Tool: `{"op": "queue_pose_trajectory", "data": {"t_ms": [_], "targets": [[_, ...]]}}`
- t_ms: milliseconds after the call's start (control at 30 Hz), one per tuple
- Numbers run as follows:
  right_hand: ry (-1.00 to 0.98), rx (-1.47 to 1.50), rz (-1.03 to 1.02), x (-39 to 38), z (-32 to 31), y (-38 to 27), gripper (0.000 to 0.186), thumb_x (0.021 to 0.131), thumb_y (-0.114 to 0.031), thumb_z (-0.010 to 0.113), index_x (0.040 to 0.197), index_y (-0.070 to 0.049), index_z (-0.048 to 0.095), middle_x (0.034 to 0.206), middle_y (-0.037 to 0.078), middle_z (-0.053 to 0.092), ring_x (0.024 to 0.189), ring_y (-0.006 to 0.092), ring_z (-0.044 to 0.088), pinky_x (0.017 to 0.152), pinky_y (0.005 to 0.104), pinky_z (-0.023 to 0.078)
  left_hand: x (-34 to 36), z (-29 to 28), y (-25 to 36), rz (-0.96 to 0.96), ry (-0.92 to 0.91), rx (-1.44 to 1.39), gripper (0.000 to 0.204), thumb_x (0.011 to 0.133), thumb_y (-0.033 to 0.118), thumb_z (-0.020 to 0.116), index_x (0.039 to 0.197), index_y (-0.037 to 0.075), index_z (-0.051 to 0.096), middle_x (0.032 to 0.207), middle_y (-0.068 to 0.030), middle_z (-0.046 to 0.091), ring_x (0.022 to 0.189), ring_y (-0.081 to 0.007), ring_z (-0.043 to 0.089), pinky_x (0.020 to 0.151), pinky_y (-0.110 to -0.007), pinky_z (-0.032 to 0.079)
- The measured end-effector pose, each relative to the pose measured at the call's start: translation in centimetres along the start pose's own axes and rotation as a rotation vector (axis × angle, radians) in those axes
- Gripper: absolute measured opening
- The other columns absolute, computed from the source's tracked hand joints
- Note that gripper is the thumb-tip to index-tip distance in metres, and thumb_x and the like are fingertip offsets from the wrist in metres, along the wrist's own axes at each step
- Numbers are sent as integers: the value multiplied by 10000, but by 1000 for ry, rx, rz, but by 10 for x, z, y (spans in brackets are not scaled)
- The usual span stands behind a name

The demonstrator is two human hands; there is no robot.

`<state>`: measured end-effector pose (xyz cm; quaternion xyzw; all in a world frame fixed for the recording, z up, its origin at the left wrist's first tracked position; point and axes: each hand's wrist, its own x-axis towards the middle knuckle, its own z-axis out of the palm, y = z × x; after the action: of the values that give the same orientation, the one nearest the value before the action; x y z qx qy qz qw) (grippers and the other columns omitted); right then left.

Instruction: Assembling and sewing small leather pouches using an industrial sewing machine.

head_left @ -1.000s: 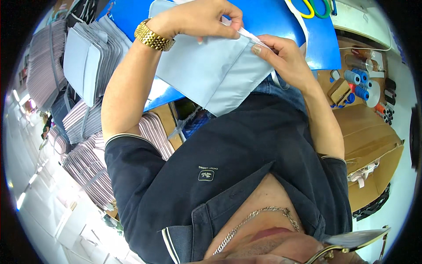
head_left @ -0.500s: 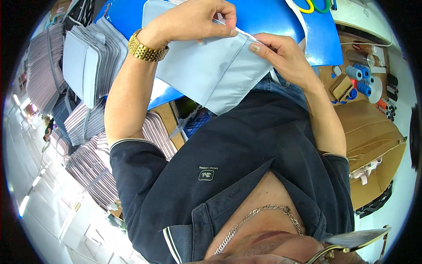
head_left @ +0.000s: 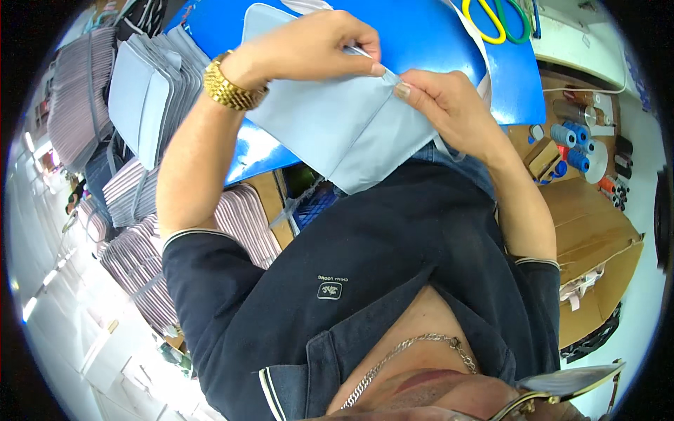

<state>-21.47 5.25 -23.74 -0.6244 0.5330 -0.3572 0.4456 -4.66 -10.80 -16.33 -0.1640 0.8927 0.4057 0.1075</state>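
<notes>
A light blue fabric piece [head_left: 337, 119] with a seam line across it hangs between my hands, over the near edge of the blue table. My left hand [head_left: 319, 45], with a gold watch on the wrist, pinches its upper edge between thumb and fingers. Close beside it, my right hand [head_left: 449, 105] grips the same edge near the seam, thumb on top. The two thumb tips are only a little apart. A narrow pale strip [head_left: 483, 52] curves over the table behind my right hand. What lies under my curled fingers is hidden.
Scissors with yellow and green handles [head_left: 517, 24] lie at the far right of the blue table [head_left: 414, 38]. Stacked light blue pieces [head_left: 140, 102] and tied striped bundles [head_left: 77, 102] stand at left. Thread spools [head_left: 579, 137] and an open cardboard box [head_left: 597, 217] are at right.
The whole view has shifted slightly, bringing more of the scissors into sight. My thumb tips have come closer together along the fabric's edge. Both hands keep their hold.
</notes>
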Motion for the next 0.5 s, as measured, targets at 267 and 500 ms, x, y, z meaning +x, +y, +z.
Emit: {"op": "queue_pose_trajectory", "data": {"t_ms": [267, 500], "targets": [[50, -58, -23, -14, -5, -23, 219, 957, -217, 571, 904, -15, 636, 655, 182, 521, 554, 326, 484, 531, 380, 385, -45, -59, 4, -336, -78, -133, 241, 971, 262, 609, 1005, 31, 668, 787, 33, 586, 697, -61, 518, 614, -239, 457], [71, -67, -5, -10, -11, -27, 222, 957, -217, 578, 922, -9, 646, 658, 178, 531, 556, 315, 492, 536, 367, 395, -49, -60, -6, -262, 46, -195, 221, 973, 228, 597, 989, 19, 669, 761, 21, 586, 663, -73, 515, 599, -249, 456]]}}
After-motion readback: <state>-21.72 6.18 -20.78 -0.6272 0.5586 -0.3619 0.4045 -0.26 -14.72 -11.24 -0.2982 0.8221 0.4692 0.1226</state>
